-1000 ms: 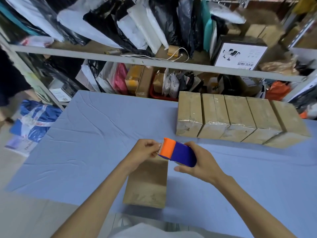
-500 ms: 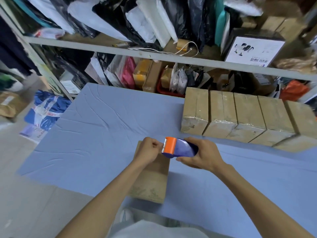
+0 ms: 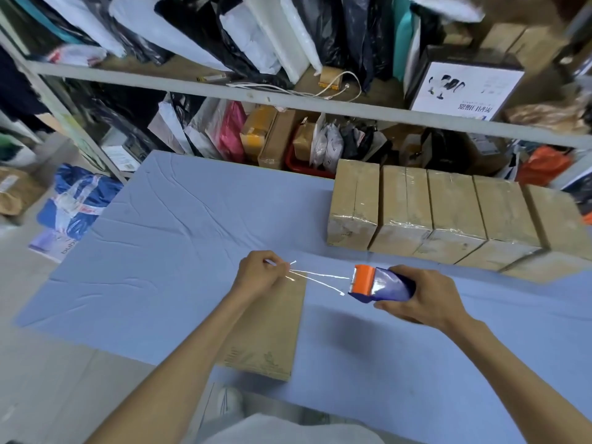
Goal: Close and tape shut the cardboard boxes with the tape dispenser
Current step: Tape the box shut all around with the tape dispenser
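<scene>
Clear tape point(image 3: 320, 278) taut — left hand point(image 3: 261, 275) to tape dispenser point(image 3: 379, 285)

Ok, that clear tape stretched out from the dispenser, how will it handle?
Probably floppy: the clear tape looks straight only because the left hand and the tape dispenser in the right hand pull it taut. Thin and see-through, it likely weighs almost nothing, and slack it may curl and stick to itself.
</scene>
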